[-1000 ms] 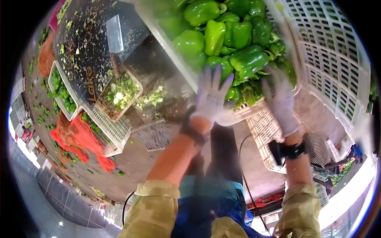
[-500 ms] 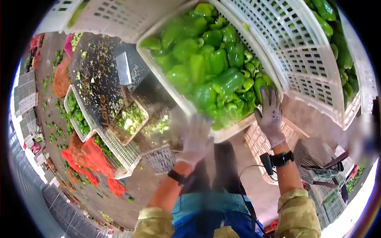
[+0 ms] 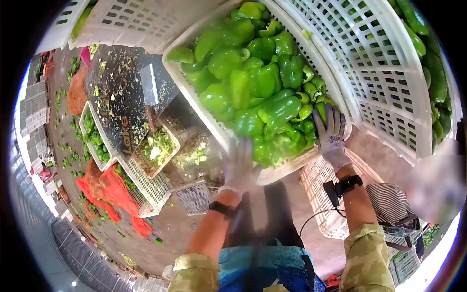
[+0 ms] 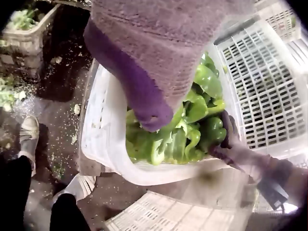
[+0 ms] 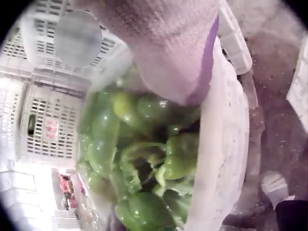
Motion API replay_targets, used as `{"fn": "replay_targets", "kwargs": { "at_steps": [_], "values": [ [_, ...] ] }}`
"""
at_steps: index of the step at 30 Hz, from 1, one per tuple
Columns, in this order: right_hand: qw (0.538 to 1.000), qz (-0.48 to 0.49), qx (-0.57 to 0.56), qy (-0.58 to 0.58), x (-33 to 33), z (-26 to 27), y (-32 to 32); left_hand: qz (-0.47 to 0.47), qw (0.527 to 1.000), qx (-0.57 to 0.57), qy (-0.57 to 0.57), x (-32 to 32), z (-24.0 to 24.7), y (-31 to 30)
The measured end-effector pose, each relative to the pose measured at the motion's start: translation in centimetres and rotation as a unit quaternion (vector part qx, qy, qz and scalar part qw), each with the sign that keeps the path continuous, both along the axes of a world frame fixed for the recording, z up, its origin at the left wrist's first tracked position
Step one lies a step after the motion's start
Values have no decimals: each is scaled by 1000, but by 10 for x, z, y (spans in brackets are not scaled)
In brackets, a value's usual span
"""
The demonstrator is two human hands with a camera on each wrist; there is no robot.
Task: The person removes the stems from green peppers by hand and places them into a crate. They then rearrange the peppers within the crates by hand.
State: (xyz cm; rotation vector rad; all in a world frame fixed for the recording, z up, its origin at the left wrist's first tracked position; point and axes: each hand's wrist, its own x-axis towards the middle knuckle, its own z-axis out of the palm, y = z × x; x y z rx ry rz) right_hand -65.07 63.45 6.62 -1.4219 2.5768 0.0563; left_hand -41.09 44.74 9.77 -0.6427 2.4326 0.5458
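A white crate (image 3: pixel 287 168) full of green peppers (image 3: pixel 279 107) stands in front of the person. The gloved left hand (image 3: pixel 239 168), blurred in the head view, lies against the crate's near left side with its fingers extended. At the near right corner, the gloved right hand (image 3: pixel 332 138) rests with straight, spread fingers over the rim and the edge peppers. In the left wrist view the left glove (image 4: pixel 154 57) covers part of the crate; the right glove (image 5: pixel 173 57) hides some peppers in the right wrist view. Neither hand visibly grips a pepper.
Tall white crates (image 3: pixel 384 82) stand at the right and behind. Left of the peppers are a cleaver (image 3: pixel 150 85) on a dark, scrap-covered surface and a small basket of green scraps (image 3: pixel 160 148). A pale crate (image 3: pixel 340 219) sits below on the right, beside a striped bag (image 3: pixel 389 202).
The head view has shifted, showing the whole pepper crate. Since a second ago, the left hand has moved from over the near peppers to the crate's side; the right remains at the near right corner.
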Motion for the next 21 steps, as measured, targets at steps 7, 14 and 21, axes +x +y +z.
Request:
{"fn": "replay_targets", "kwargs": {
  "at_steps": [7,14,21],
  "values": [
    [996,-31,68,-45,-9,5,-15,14,999,-9,44,9,-17,6],
    [974,-50,-126,-184,23,72,-107,18,1000,3,15,0,0,5],
    [997,-53,1,-59,42,45,-145,58,993,67,74,5,4,-1]
  ]
}}
